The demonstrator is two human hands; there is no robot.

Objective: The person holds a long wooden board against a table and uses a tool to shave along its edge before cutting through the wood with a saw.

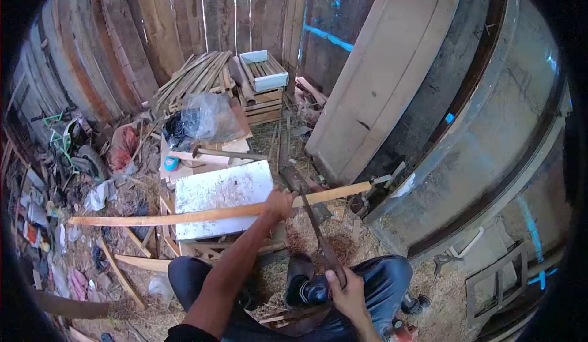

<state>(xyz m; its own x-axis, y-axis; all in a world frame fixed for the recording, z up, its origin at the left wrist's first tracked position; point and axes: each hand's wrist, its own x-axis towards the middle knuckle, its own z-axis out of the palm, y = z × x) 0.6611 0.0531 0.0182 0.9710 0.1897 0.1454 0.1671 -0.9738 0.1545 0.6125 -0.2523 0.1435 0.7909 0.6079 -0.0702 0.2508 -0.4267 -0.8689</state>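
Note:
My left hand [279,204] is closed around a long, slim wooden strip [202,216], gripping it right of its middle. The strip runs across the view, over a white board [223,186] strewn with wood shavings. In my right hand [346,293], closed above my knee, is the handle end of a machete-like tool [318,235] with a long dark blade. This blade points up and away from me and crosses the strip just right of my left hand. A hammer-like tool [229,154] with a wooden handle lies behind the white board.
Behind the white board are a turquoise tape measure [171,162], clear plastic [208,116] and piled wooden slats [193,78]. A white box [263,72] sits on a crate. Large panels [392,72] lean at right. Rubbish [98,194] litters the left floor; shavings [327,241] lie by my feet.

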